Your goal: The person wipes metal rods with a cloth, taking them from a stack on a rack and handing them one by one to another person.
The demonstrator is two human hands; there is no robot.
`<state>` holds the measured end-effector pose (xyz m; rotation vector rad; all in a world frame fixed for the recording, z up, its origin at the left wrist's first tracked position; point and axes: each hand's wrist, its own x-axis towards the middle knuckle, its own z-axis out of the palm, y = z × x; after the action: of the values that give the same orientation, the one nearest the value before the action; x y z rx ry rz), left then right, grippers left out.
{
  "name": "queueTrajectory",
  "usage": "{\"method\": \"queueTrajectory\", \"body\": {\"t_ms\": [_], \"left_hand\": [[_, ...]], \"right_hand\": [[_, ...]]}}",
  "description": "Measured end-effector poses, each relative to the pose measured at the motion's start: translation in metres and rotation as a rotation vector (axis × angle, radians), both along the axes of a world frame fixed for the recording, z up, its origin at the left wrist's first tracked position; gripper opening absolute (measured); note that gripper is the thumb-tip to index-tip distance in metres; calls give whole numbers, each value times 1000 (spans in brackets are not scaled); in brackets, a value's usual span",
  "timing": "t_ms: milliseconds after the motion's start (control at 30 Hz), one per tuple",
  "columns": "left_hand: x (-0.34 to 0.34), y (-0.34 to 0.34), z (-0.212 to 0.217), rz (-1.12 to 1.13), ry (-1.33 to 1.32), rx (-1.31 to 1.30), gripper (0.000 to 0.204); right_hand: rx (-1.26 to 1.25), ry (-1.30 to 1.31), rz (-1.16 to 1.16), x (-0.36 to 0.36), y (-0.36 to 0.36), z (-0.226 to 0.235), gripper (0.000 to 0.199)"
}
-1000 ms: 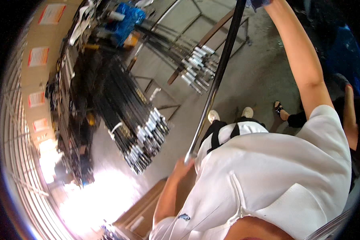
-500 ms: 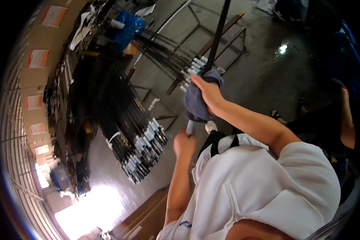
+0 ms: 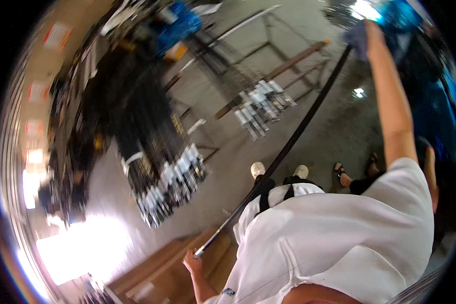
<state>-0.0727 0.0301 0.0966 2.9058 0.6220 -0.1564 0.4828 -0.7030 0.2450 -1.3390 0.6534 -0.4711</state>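
Note:
A long black pole (image 3: pixel 305 121) slants across in front of me, from low on the left to high on the right. My left hand (image 3: pixel 191 261) is closed round its pale lower end, beside my body. With the arm stretched far out to the upper right, my right hand (image 3: pixel 374 36) grips a grey-purple cloth (image 3: pixel 357 41) against the pole's far part. Blur softens that hand and the cloth, and the pole's far tip is hidden. Tied with a white band, a thick bundle of similar black poles (image 3: pixel 147 121) with white ends lies left of the held pole.
More white-ended poles (image 3: pixel 261 106) rest across a metal rack (image 3: pixel 283 62) beyond my feet. Below left stands a cardboard box (image 3: pixel 162 268). Blue plastic (image 3: pixel 187 28) sits at the back. Another person's sandalled foot (image 3: pixel 344 175) is close on my right.
My right hand and the cloth have slid far up and right along the pole, away from my left hand. The left hand has dropped down and left with the pole's end, tilting the pole.

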Motion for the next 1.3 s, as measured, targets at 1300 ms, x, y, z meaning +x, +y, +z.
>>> {"method": "queueTrajectory", "body": {"t_ms": [1300], "left_hand": [[354,88,-152,473,99,73,43]], "right_hand": [[375,650,55,-223,230,-169,52]]}}
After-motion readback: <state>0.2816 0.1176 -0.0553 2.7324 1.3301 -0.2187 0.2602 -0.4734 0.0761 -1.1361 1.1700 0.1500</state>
